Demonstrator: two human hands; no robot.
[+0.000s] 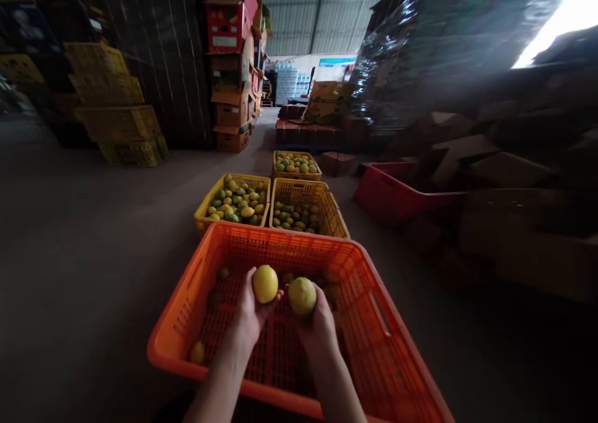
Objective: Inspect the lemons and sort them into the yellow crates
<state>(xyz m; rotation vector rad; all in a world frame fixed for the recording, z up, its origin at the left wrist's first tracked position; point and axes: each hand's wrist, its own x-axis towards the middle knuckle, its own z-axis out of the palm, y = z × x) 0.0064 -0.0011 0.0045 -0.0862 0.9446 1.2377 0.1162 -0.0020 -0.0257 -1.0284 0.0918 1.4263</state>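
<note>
Over the orange plastic crate [172,329] I hold one fruit in each hand. My left hand [251,316] is closed around a yellow lemon [265,284], its fingers curling beneath it. A greener lemon [302,296] sits in my right hand [323,323], gripped from the right side and below. The two fruits are close together but apart. Inside the crate, a few loose lemons lie on the slatted bottom, one of them a yellowish lemon [197,352] in the near left corner. My forearms hide part of the crate's floor.
Beyond the orange crate stand a yellow crate [202,214] full of lemons, a partly filled yellow crate [334,214] and a farther yellow crate [299,176]. A red crate [380,195] and cardboard lie right. Stacked cartons [228,90] and yellow crates [119,121] rise at left.
</note>
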